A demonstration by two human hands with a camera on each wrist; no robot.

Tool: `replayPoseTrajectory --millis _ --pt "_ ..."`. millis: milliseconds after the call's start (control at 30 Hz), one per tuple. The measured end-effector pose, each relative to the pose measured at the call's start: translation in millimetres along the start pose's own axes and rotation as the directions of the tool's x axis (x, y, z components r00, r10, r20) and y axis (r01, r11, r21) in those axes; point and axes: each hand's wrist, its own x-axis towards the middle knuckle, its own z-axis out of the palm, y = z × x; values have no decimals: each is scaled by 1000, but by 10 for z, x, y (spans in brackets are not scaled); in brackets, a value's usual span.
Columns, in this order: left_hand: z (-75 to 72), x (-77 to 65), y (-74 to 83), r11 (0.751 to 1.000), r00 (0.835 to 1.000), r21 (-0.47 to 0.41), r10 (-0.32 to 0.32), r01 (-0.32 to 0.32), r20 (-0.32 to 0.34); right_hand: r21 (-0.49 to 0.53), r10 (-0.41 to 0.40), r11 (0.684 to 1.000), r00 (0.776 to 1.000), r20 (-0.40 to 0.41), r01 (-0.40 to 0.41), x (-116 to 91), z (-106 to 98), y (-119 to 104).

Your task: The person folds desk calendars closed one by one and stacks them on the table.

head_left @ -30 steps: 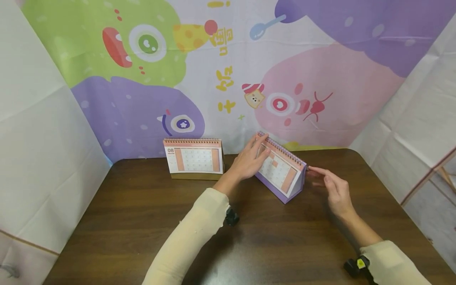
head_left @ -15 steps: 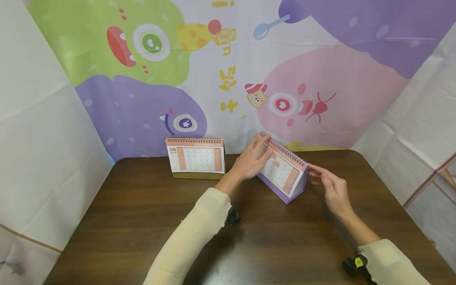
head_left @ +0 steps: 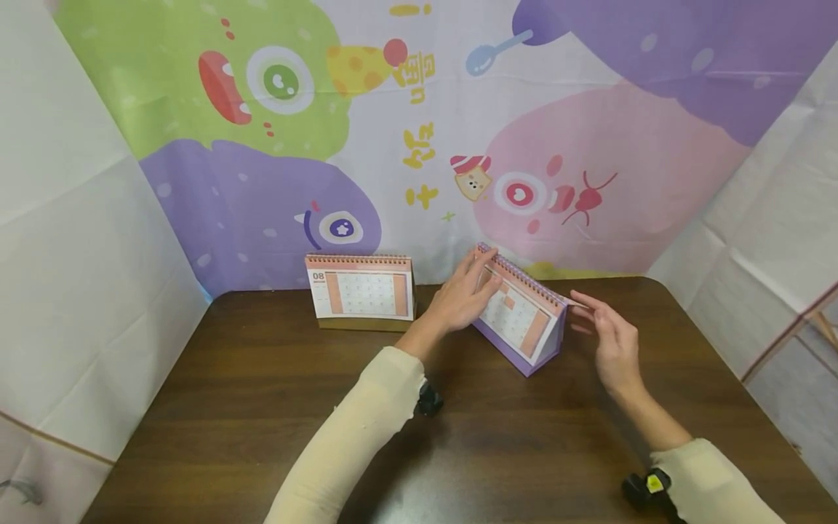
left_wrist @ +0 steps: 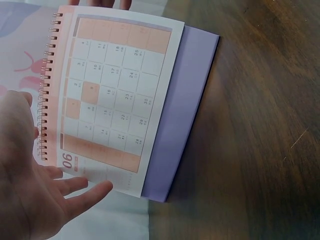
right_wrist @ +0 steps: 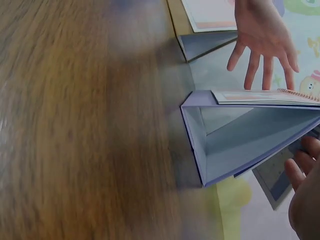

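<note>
A purple desk calendar (head_left: 517,309) stands slanted on the table's right half, its spiral binding on top. In the left wrist view its page (left_wrist: 112,92) reads 06. My left hand (head_left: 458,298) lies spread over its left end, with straight fingers touching the page and the binding. Behind the right end is my right hand (head_left: 615,349), which pinches a page at the calendar's back. In the right wrist view that back page (right_wrist: 274,177) stands away from the purple stand, beside the fingers. Part of the grip is hidden by the calendar.
A second desk calendar (head_left: 363,291), with a brown base and showing 08, stands left of the purple one. Both are on a dark wooden table (head_left: 281,407). A cartoon-printed cloth (head_left: 419,240) hangs behind, and white cloth (head_left: 78,218) hangs at the sides.
The right index finger has risen slightly, and a page edge now stands out behind the purple calendar's top right corner. The left hand stays put on the calendar.
</note>
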Motion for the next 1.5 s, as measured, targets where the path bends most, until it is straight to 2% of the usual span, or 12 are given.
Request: replayPoseTrajectory --millis 167,433,700,933,1067,1500 --pt "12 10 -2 1000 1000 -2 -1 1 -1 6 -1 1000 998 -58 2 9 46 -33" --pt "8 7 2 1000 1000 11 -7 7 -9 87 28 996 990 -139 -16 62 132 -97" --pt "4 0 1 1000 1000 14 1 -1 -11 71 43 997 982 -185 -30 108 196 -144" --pt "-4 -11 2 1000 1000 5 6 -6 -8 116 163 984 949 -269 -136 179 256 -196" --pt "-7 -10 -4 1000 1000 -4 9 -9 -5 135 197 977 932 -305 -163 219 288 -240" --pt "-21 -5 -23 999 999 -37 34 -34 12 189 149 978 927 -343 -87 229 369 -317"
